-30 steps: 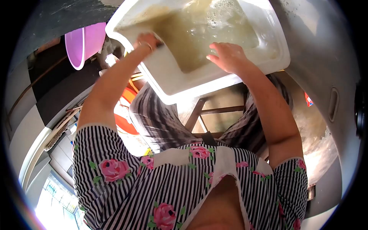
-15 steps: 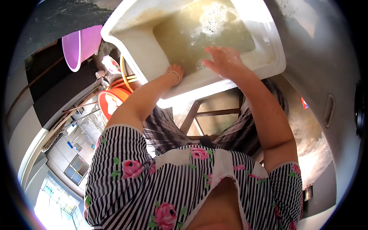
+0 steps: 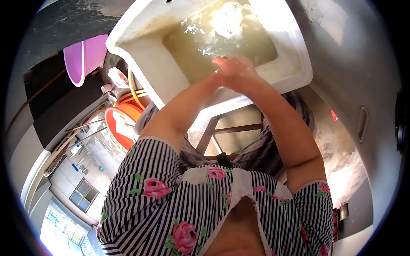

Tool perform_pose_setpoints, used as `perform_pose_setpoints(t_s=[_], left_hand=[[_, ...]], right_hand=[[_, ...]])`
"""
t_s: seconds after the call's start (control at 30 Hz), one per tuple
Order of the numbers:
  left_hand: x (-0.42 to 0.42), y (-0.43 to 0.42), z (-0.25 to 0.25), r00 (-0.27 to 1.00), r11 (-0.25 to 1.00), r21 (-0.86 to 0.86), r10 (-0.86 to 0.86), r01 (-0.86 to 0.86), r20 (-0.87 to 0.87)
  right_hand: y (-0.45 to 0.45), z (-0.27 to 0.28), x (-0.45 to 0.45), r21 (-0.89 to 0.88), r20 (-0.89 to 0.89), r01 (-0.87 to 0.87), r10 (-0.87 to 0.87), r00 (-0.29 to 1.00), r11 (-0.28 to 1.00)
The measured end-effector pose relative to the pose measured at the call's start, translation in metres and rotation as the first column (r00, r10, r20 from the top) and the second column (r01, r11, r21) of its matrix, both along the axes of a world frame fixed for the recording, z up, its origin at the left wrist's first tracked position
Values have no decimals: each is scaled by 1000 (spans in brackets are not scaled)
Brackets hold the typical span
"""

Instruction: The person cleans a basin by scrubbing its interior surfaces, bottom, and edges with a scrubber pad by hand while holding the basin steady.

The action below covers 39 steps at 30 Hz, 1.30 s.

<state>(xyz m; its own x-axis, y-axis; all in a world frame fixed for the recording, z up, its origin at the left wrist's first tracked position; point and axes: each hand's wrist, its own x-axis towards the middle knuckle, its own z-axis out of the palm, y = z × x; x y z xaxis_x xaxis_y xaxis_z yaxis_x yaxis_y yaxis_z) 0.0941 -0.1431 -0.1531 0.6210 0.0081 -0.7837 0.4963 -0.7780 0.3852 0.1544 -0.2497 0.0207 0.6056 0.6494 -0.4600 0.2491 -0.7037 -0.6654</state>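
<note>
You had two bare hands together above one white sink (image 3: 147, 64), near its edge closest to you. The sink held cloudy water (image 3: 192, 59) with one bright patch of foam (image 3: 228, 21). Your right hand (image 3: 239, 72) met your left hand (image 3: 218, 79) and partly covered it; whether the right was released or clasping the left could not be told. Your left hand was too hidden to tell whether it was clenched or released. No held object was visible in either.

Beyond the sink's left side, one purple tub (image 3: 92, 55) stood tilted in view, with one orange-red basin (image 3: 128, 112) nearer you, containing something pale. One wooden frame (image 3: 237, 129) showed between your two legs, below the sink.
</note>
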Motion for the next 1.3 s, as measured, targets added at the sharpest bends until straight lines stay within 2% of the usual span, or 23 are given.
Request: perform_pose_setpoints(t_s=[0.13,0.23,0.27,0.37,0.43,0.53,0.57,0.6,0.67,0.7,0.73,0.8,0.87,0.93,0.97,1.07,1.1,1.17,1.3], left_hand=[[54,-72,70,982,990,16,-142,141,125],[57,-92,38,978,984,-163,-41,76,204],[56,-94,20,975,968,-248,15,41,222],[56,-92,11,968,907,-409,7,99,251],[54,-78,63,966,816,-566,36,118,254],[46,-56,97,987,889,-457,38,39,157],[43,-46,104,991,910,-414,44,12,124],[38,-38,107,995,929,-369,55,-19,87],[31,-23,61,972,981,-186,-9,55,235],[37,-21,46,986,983,-179,-7,37,165],[42,-24,41,996,985,-174,-7,22,90],[47,-48,40,990,970,-231,96,-70,104],[51,-67,61,979,937,-333,158,-108,127],[58,-79,100,969,880,-470,174,-74,174],[60,-78,109,970,875,-484,129,-13,205],[57,-65,84,977,917,-398,102,-19,188],[56,-60,67,987,949,-310,106,-64,119],[51,-56,17,991,977,-208,73,-48,115],[66,-68,11,997,1000,0,3,-3,79]], right_hand=[[-2,-4,0,-52,61,36,-33,998,998],[-10,-2,6,61,265,169,-179,947,984],[-11,0,7,100,258,222,-240,936,970],[-9,2,14,258,219,343,-400,890,903],[-9,1,16,399,171,376,-471,866,836],[-24,14,33,418,6,533,-589,808,735],[-34,14,43,486,-21,583,-659,752,651],[-44,2,52,613,-125,630,-729,673,477],[-69,18,72,694,-233,668,-794,562,269],[-79,24,78,732,-288,663,-814,505,153],[-88,27,81,721,-239,678,-867,436,142],[-95,32,81,695,-230,712,-907,353,101],[-93,35,80,683,-249,722,-892,377,114],[-90,37,80,673,-270,730,-880,392,119],[-88,38,81,668,-279,734,-875,395,118],[-82,41,83,644,-284,751,-867,409,143],[-81,40,84,635,-280,756,-865,417,159],[-81,35,83,644,-275,744,-853,444,180],[-75,35,83,635,-252,737,-841,479,229]])
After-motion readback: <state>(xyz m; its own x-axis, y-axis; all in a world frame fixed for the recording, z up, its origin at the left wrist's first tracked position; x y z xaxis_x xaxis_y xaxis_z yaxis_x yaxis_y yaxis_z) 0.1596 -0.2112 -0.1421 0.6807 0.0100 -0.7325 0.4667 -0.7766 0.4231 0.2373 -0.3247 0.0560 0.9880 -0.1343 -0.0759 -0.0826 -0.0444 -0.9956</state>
